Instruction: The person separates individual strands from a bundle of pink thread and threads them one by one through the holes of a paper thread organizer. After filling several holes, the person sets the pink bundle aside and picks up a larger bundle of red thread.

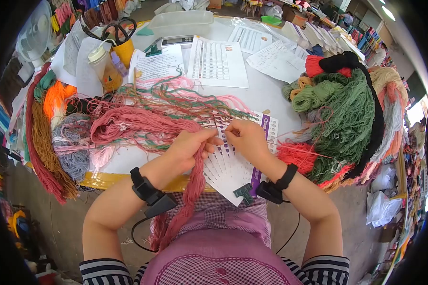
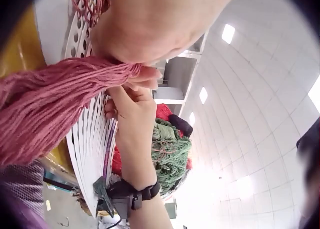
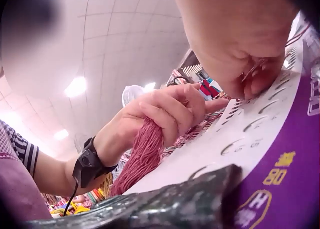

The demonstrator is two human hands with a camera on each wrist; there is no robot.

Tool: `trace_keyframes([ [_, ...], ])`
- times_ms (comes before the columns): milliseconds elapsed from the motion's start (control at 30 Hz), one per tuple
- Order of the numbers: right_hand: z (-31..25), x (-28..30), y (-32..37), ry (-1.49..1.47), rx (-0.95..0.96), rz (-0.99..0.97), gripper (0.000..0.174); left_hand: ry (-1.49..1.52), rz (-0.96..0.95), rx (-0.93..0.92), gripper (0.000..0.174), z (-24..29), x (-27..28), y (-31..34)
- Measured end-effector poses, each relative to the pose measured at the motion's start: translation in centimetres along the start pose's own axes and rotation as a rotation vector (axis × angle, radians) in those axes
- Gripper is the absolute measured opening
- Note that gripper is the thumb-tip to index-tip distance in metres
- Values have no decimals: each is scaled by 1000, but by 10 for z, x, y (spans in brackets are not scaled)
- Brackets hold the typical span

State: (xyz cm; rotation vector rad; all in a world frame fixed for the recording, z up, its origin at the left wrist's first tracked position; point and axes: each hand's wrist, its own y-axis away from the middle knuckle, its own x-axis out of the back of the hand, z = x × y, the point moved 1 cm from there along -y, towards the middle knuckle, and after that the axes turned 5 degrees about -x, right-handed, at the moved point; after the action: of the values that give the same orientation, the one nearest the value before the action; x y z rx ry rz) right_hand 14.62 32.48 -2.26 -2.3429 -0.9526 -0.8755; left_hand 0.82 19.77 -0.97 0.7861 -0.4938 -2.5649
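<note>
My left hand (image 1: pixel 193 145) curls its lower fingers round a hank of dusty-pink yarn (image 1: pixel 193 190), whose tail hangs over the table edge onto the apron. In the right wrist view its index finger points at the holes of a white punched card (image 3: pixel 172 178). Over the stack of fanned cards (image 1: pixel 229 176), my right hand (image 1: pixel 247 140) pinches a thin pinkish thread (image 3: pixel 256 68) close to the row of holes. A purple strip (image 3: pixel 285 174) runs along the top card's side, and a dark green clip (image 1: pixel 244 193) grips the stack's near end.
Loose pink and green threads (image 1: pixel 176 97) spread behind the hands. Bundles of green yarn (image 1: pixel 345 118) lie at right, orange yarn (image 1: pixel 58 100) and others at left. Printed sheets (image 1: pixel 218 61), a bottle (image 1: pixel 103 71) and a yellow cup with scissors (image 1: pixel 123 50) stand farther back.
</note>
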Motion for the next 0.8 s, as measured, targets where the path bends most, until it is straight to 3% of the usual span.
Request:
trace_keyframes([
  [100, -6, 3, 1, 74, 85, 9, 15, -63, -19, -109, 19, -2, 2, -5],
  [233, -5, 9, 4, -238, -52, -113, 23, -264, -56, -303, 17, 1, -2, -10],
  [367, 3, 7, 0, -351, -120, -180, 27, -301, 31, -307, 17, 0, -14, -12],
  [467, -9, 12, 3, -277, -168, -158, 29, -331, 23, -206, 15, -2, -10, -21],
  [567, -8, 13, 4, -274, -171, -157, 29, -520, 15, -207, 14, 9, -1, -12],
  [667, -5, 15, 2, -259, -106, -232, 29, -308, -55, -206, 12, 15, 19, -13],
  [733, 3, 12, -2, -301, -135, -260, 28, 58, -75, -128, 10, 21, 19, -8],
  [800, 8, 10, -5, -341, -159, -283, 27, 19, -114, -116, 12, 26, 17, -6],
])
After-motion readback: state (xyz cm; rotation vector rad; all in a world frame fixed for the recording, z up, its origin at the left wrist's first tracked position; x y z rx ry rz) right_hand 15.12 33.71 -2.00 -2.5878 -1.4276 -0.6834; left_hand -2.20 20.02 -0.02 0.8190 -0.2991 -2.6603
